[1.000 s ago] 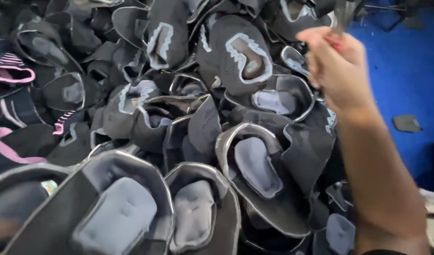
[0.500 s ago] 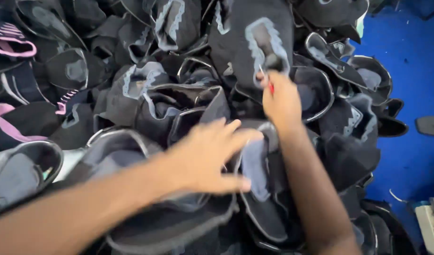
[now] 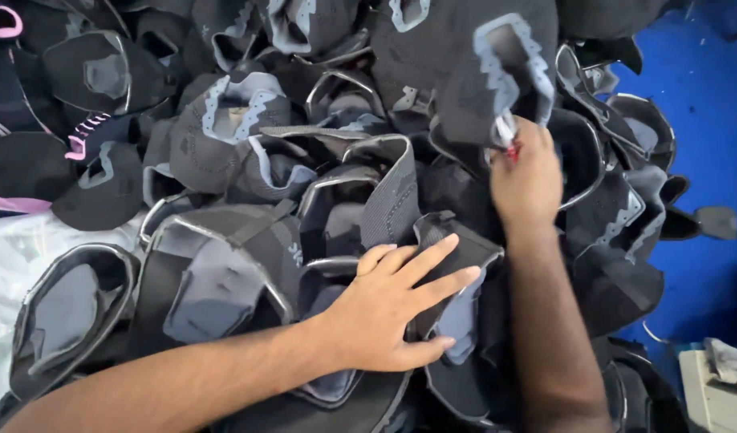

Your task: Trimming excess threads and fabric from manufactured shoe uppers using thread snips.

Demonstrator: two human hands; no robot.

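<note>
A large heap of black and grey shoe uppers (image 3: 248, 160) is being sorted through, filling most of the frame from the upper left to the lower middle, with a blue floor (image 3: 705, 104) showing along the right edge. The left hand (image 3: 388, 309) is being laid flat on a black upper with a grey lining (image 3: 456, 277) at the centre of the frame, its fingers (image 3: 432, 255) spread wide and pressing down rather than closing round anything. The right hand (image 3: 527, 172) is being held higher, right of centre, its fingers pinched narrowly at the grey-trimmed edge of a dark upper (image 3: 497, 72) in the upper middle of the frame; a small red thing (image 3: 513, 152) is showing at the fingertips, too blurred to be identified. The step in hand is judged to be the picking out of one upper from the heap while the neighbouring pieces are being steadied. The next move is judged to call for a firm pinch on the trimmed edge and a lift clear of the pieces overlapping it, with the flat hand keeping the pile from being dragged along
</note>
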